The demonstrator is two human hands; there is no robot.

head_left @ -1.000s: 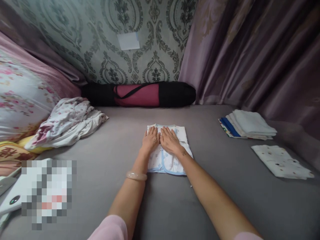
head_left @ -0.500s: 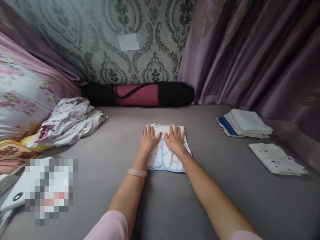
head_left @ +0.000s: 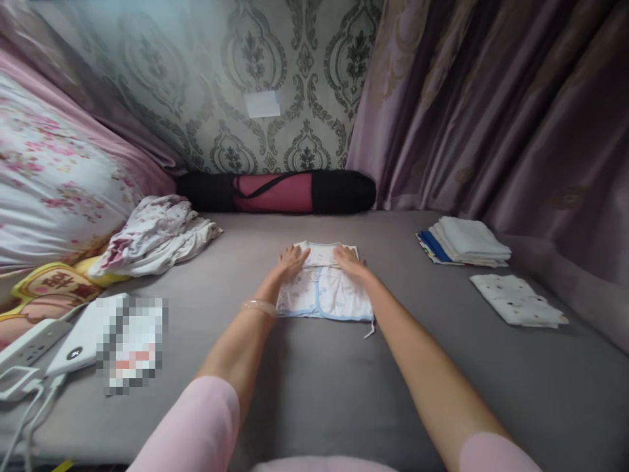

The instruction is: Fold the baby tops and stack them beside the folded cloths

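A small white baby shirt [head_left: 322, 298] with pale blue trim lies folded on the grey bed sheet, its neckline towards the wall. My left hand [head_left: 293, 259] rests on its upper left side, fingers stretched out and thumb apart. On the upper right side lies my right hand [head_left: 350, 259], also with extended fingers, slightly blurred. A crease runs across the cloth between both hands. One thin white tie [head_left: 369, 329] sticks out at the lower right corner of the shirt.
Folded cloths [head_left: 469, 239] are stacked at right, with a spotted folded cloth [head_left: 518, 300] nearer. A rumpled garment [head_left: 160, 236] lies at left beside a floral pillow [head_left: 59, 170]. A power strip [head_left: 34, 344] with cables is front left. A black-and-red bag [head_left: 275, 191] lies along the wall.
Both hands have slid up towards the shirt's neckline, uncovering its middle. A crease now crosses the shirt, and the tie shows at its lower right. The camera view has shifted a little.
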